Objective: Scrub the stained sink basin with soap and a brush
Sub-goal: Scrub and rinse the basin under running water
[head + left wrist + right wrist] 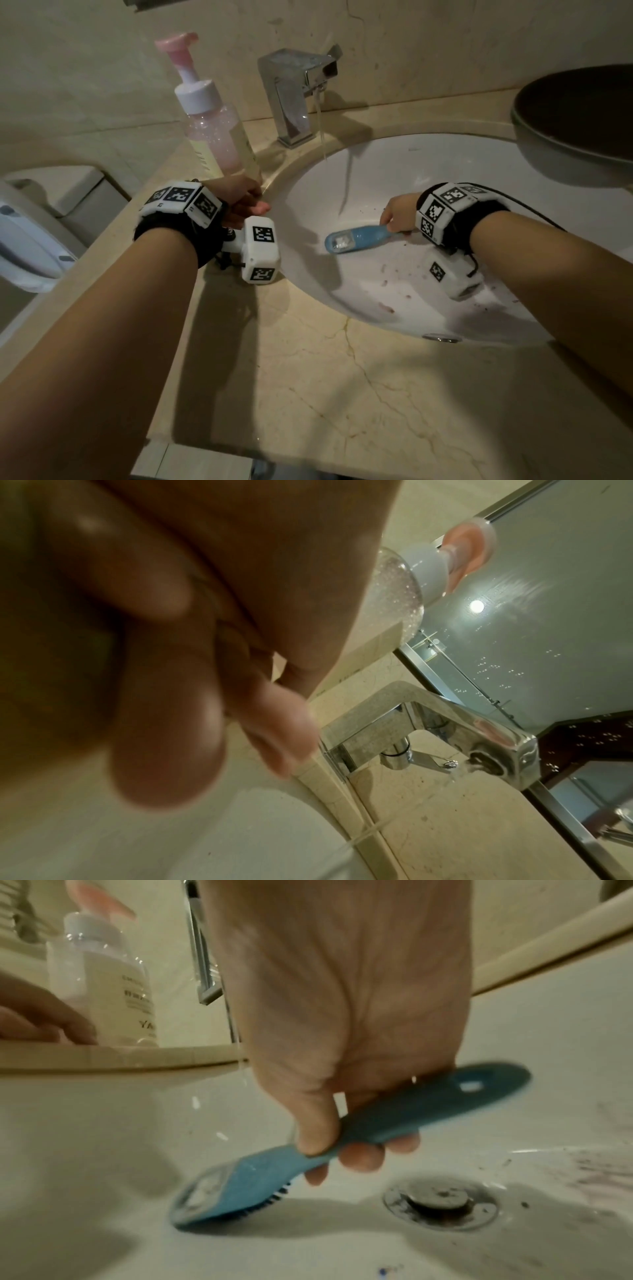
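The white sink basin (394, 164) carries dark specks and reddish smears (387, 306) on its near wall, and more lie around the drain (441, 1204). My right hand (397, 217) is down inside the basin. It grips the handle of a blue scrub brush (358, 237), thumb on top and fingers underneath (359, 1156). The brush head (219, 1196) points left with its bristles against the basin floor. My left hand (246, 202) rests on the counter at the basin's left rim, beside the base of the pink pump soap bottle (219, 137), fingers (171, 737) loosely curled and holding nothing.
The chrome faucet (294, 85) runs a thin stream of water (320, 126) into the back of the basin. A dark round bowl (575, 116) sits on the counter at the right. A toilet (30, 240) stands to the left. The beige marble counter (308, 377) fronts the sink.
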The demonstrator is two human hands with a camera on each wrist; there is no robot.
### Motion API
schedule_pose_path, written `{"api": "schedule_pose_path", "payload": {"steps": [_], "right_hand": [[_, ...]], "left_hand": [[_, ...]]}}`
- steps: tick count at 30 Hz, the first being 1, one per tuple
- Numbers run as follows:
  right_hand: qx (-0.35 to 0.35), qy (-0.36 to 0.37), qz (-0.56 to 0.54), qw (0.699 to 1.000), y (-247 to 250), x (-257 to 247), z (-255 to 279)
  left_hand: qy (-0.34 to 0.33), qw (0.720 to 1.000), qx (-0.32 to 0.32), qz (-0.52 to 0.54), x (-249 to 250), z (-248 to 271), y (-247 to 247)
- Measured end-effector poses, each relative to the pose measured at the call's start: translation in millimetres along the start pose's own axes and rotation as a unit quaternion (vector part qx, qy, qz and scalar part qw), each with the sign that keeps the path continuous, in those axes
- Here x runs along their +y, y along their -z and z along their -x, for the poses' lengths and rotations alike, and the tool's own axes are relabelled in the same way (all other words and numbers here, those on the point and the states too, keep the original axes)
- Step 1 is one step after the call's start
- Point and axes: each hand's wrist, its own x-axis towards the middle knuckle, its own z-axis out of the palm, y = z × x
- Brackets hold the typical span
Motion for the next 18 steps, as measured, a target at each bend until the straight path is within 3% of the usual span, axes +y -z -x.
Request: {"api": "schedule_pose_path", "payload": {"steps": [3,6,9,10,13,15,18], "right_hand": [[-0.007,0.012,-0.063,0.998,5.5,12.0,1.1],[-0.139,0.061,-0.148,0.977,4.0,7.6,4.8],[-0.289,0.060,-0.203,0.934,-1.0,-9.4,10.4],[-0.297,0.056,-0.189,0.934,-1.7,-13.4,9.9],[-0.208,0.036,-0.044,0.977,2.6,-11.5,6.6],[-0.137,0.021,0.063,0.988,1.5,0.8,3.6],[0.019,-0.087,0.008,0.996,-3.4,26.0,-4.6]], "left_hand": [[0.000,1.000,0.007,0.000,-0.2,0.5,-0.6],[-0.001,1.000,0.015,0.010,-0.5,0.8,-0.4],[-0.009,1.000,0.010,0.015,-0.1,3.4,-1.7],[-0.011,1.000,0.008,0.015,-0.1,4.1,-2.3],[-0.017,0.999,0.017,0.029,-0.9,4.1,-2.2],[-0.017,0.999,0.019,0.028,-0.8,4.6,-1.9],[-0.019,0.999,0.016,0.024,0.2,6.8,-2.5]]}}
